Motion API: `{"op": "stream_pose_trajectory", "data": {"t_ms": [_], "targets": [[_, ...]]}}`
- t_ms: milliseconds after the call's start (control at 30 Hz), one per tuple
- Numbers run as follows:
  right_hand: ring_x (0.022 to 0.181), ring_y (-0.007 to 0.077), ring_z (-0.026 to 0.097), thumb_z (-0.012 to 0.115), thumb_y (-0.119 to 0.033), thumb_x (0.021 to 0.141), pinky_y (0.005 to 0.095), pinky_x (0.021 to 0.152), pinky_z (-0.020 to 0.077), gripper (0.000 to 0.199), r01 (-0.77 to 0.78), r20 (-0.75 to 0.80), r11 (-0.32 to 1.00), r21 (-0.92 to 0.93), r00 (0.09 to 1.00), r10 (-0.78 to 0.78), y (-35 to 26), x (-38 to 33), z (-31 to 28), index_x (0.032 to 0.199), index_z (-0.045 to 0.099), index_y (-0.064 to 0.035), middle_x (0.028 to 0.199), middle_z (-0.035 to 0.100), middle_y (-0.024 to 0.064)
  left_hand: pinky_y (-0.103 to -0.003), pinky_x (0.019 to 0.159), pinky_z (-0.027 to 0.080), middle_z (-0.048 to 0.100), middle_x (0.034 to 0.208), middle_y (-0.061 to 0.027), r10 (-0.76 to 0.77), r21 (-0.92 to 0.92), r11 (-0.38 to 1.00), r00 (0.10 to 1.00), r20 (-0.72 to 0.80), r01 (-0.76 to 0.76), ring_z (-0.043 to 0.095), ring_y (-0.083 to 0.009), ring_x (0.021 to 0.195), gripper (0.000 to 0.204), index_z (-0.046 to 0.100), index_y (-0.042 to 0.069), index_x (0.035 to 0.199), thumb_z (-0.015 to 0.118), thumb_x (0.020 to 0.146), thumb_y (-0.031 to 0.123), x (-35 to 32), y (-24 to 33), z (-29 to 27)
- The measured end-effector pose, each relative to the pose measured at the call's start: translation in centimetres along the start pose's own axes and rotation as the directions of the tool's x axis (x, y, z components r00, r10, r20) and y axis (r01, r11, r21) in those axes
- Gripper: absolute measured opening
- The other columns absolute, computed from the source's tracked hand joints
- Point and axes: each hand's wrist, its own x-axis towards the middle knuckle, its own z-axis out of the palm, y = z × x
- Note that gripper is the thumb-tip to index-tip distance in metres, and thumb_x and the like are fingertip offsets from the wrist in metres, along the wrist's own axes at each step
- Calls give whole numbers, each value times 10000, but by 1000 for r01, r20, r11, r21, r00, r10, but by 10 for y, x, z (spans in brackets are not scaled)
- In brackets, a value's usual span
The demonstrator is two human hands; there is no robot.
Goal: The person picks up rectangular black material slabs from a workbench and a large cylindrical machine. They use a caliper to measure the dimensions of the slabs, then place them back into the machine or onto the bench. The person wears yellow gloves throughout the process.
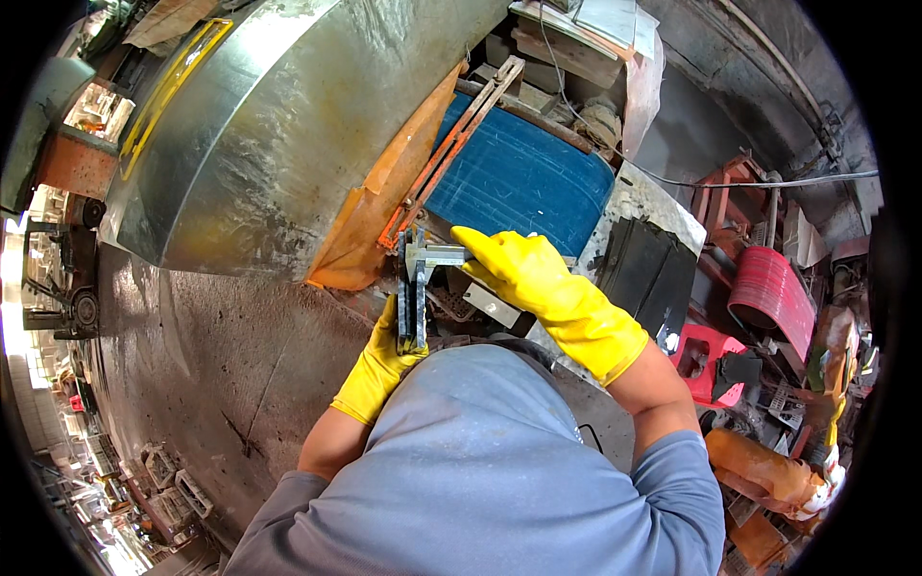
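Yellow rubber gloves cover both my hands. My left hand [386, 350] is closed around the lower part of a dark, narrow grooved piece [404, 312], held upright in front of my body. A metal caliper [442, 255] is gripped in my right hand [526, 274], its beam lying roughly level. The caliper's jaws are at the upper end of the grooved piece; whether they touch both sides I cannot tell. Part of the caliper is hidden under the right glove.
Ahead runs a blue conveyor belt [526, 173] beside an orange metal bar [447, 154]. A large metal housing [259, 125] with an orange flap [370, 211] stands at the left. Black sheets [645, 274], a red stool [706, 365] and a red ribbed roll [771, 293] are at the right.
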Motion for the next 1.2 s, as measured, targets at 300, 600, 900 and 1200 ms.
{"op": "stream_pose_trajectory", "data": {"t_ms": [300,600,900,1200], "targets": [[778,344,704,748,-276,948,453,638,543,499,20,-8,999,46,1000,-20,0,0,4,1414,610,-160,864,709,119,-392,876,643,784,1183,-104,-14,-31,999,999,50,16,778,-224,1030,363,710,80,1308,737,997,266,-1,-4,0],[784,348,711,760,-279,936,457,637,552,507,20,-24,998,65,1000,-18,1,1,11,1410,613,-176,879,716,120,-404,746,654,781,1147,-139,58,69,996,998,5,-58,789,-246,896,438,685,75,1331,686,1024,387,-5,-3,-10],[759,341,706,768,-289,930,450,626,544,514,22,-48,997,80,999,-18,2,0,15,1410,615,-185,861,710,115,-406,726,654,780,1108,-156,-4,62,998,1000,30,3,790,-263,864,463,675,74,1347,681,1024,406,-3,-3,-7],[740,343,703,759,-294,936,453,610,540,503,28,-51,998,63,998,-25,2,1,17,1406,615,-187,841,703,115,-413,752,652,783,1146,-141,134,156,981,981,-143,-111,791,-267,912,420,697,80,1322,719,1003,352,-14,1,-15]]}}
